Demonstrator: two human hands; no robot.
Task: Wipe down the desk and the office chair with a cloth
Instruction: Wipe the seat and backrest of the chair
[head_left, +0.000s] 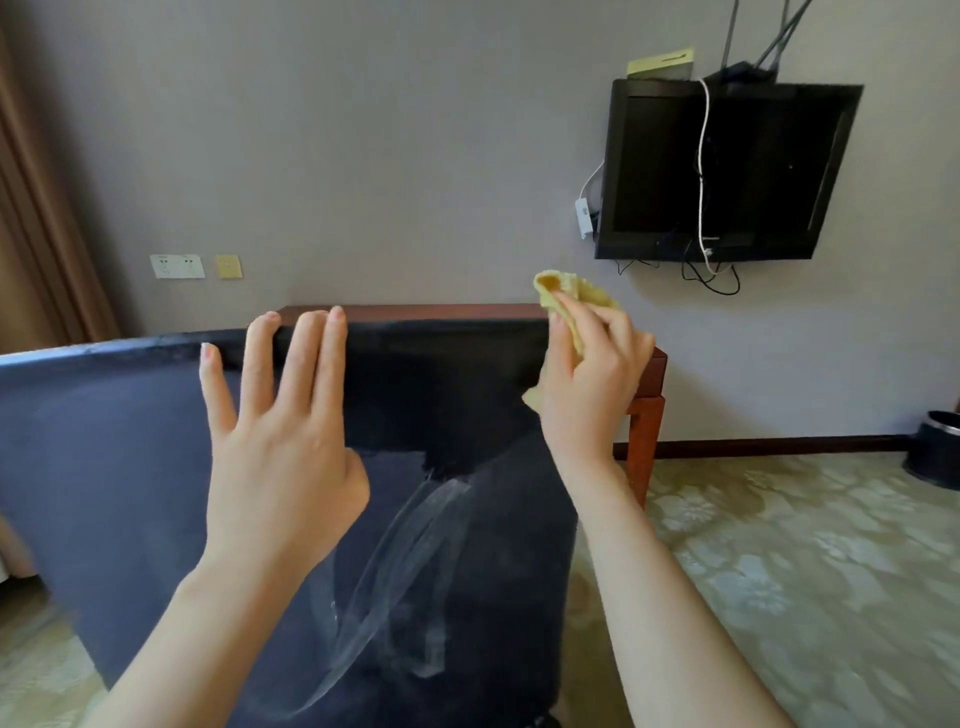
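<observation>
Behind the office chair, at the wall side of a carpeted room, you stand with both hands raised to the top of its dark blue backrest. Your left hand is flat, fingers straight and spread, the tips laid over the top edge. It holds nothing and appears placed there to steady the backrest against the push of wiping. Your right hand is well apart from it, at the backrest's right upper corner, with the fingers curled round a bunched yellow cloth. One end of the cloth sticks up above the knuckles and a corner hangs below the palm. Bunched like this, it gives you a firm pad to press on the fabric.

Pale streaks run down the middle of the backrest, which suggests that part has been gone over, while the top rim and the corner look like the step in hand. The wooden table stands just beyond the chair against the wall, mostly hidden by the backrest. Whether it has been wiped cannot be told. A dark television with trailing cables hangs on the wall, and a waste bin sits on the floor at far right.
</observation>
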